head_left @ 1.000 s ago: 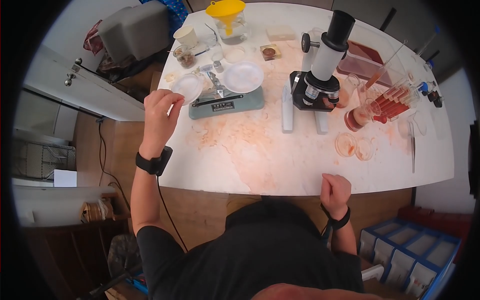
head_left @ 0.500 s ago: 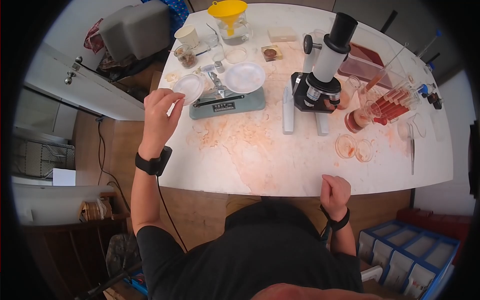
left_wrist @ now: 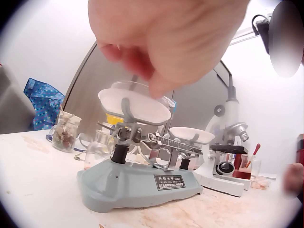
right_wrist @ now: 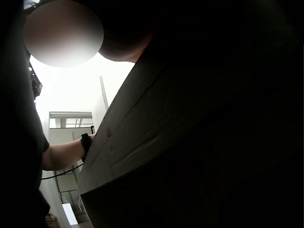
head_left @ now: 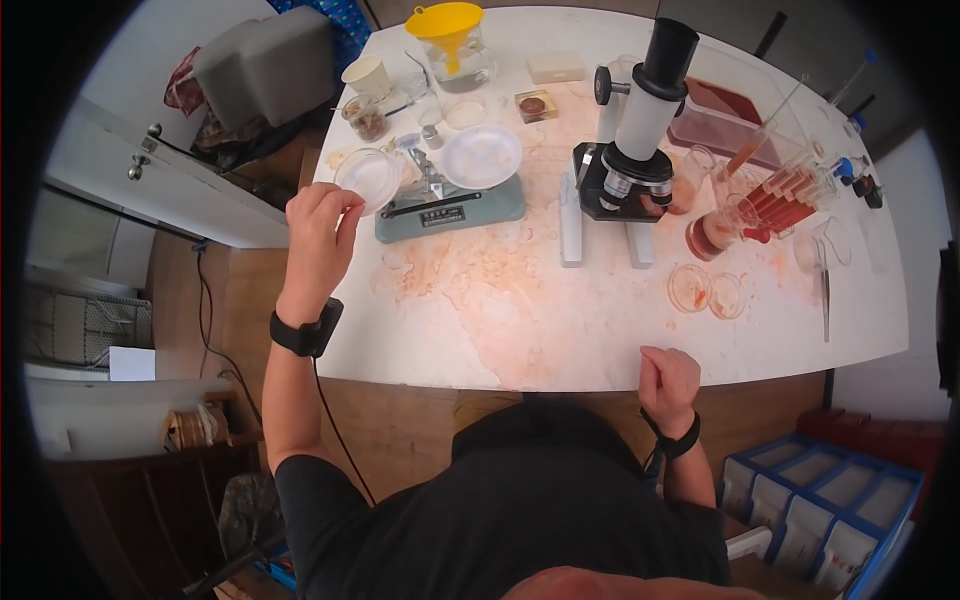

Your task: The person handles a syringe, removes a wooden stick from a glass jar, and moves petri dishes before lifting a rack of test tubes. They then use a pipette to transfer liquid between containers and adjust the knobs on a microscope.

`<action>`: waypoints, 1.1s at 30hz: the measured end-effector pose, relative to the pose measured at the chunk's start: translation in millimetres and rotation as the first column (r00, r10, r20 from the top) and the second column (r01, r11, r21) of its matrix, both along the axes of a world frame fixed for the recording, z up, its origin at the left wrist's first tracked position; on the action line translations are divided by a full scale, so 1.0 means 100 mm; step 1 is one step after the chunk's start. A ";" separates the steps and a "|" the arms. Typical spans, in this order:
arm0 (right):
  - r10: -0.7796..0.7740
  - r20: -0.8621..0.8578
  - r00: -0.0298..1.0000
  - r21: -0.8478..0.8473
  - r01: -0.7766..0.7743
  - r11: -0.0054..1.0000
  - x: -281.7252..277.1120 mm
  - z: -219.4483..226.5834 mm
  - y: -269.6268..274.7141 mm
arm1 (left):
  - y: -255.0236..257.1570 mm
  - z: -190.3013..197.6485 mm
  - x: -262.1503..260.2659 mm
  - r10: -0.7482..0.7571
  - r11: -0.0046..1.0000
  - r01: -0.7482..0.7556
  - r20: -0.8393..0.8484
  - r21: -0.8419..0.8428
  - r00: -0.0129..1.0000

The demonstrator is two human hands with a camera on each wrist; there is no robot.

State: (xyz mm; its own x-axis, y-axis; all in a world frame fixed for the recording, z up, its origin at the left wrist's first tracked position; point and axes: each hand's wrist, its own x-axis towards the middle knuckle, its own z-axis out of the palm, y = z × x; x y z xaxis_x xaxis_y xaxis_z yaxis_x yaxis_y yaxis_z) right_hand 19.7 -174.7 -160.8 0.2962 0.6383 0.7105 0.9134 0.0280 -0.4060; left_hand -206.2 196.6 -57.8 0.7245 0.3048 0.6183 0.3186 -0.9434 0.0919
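Note:
A teal tray balance (head_left: 450, 212) stands at the table's left, with a white pan on each side. Over its left pan (left_wrist: 135, 107), the left hand (head_left: 318, 235) pinches the rim of a clear round petri dish (head_left: 366, 172). In the left wrist view that hand (left_wrist: 166, 40) hangs above the pan, and the dish's rim (left_wrist: 130, 84) shows just over it, partly hidden by the fingers. The right pan (head_left: 482, 157) holds nothing visible. At the table's front edge rests the right hand (head_left: 670, 380), its fingers loosely curled around nothing. The right wrist view is mostly dark.
A microscope (head_left: 640, 130) stands right of the balance. Beyond it are a rack of red-filled test tubes (head_left: 780, 205), small clear dishes (head_left: 690, 288) and tweezers (head_left: 825, 295). Behind the balance stand a jar (head_left: 366, 118), a paper cup (head_left: 367, 76) and a yellow funnel (head_left: 445, 22).
The clear dish at the left hand's fingertips has shifted slightly left over the pan. The head view has moved a little. The right hand stays in place.

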 end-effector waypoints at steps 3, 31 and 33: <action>-0.001 -0.007 1.000 -0.012 0.000 1.000 0.00 0.00 -0.01 | -0.18 0.10 0.00 -0.033 0.999 0.032 0.053 0.017 0.998; -0.016 0.090 0.996 -0.036 0.019 0.999 -0.01 -0.05 -0.02 | -0.61 -0.04 0.65 -0.230 0.962 0.245 0.128 -0.123 0.965; -0.009 0.075 0.997 -0.036 0.012 0.999 -0.01 -0.05 -0.02 | -0.60 -0.02 0.65 -0.199 0.963 0.221 0.145 -0.156 0.969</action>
